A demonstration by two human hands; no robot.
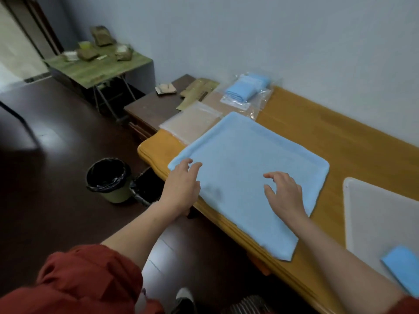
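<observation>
A light blue towel (247,168) lies spread flat on the orange wooden table (328,123), one corner reaching the table's front edge. My left hand (181,186) is at the towel's left edge, fingers loosely spread and touching the cloth. Over the towel's near middle is my right hand (285,193), palm down with its fingers spread. Neither hand grips anything.
A grey tray (381,223) at the right holds a small folded blue cloth (403,268). Behind the towel lie plastic bags (192,121), one with a folded blue towel (247,87). A dark side table (147,107), a black-lined bin (108,180) and a green folding table (99,64) stand to the left.
</observation>
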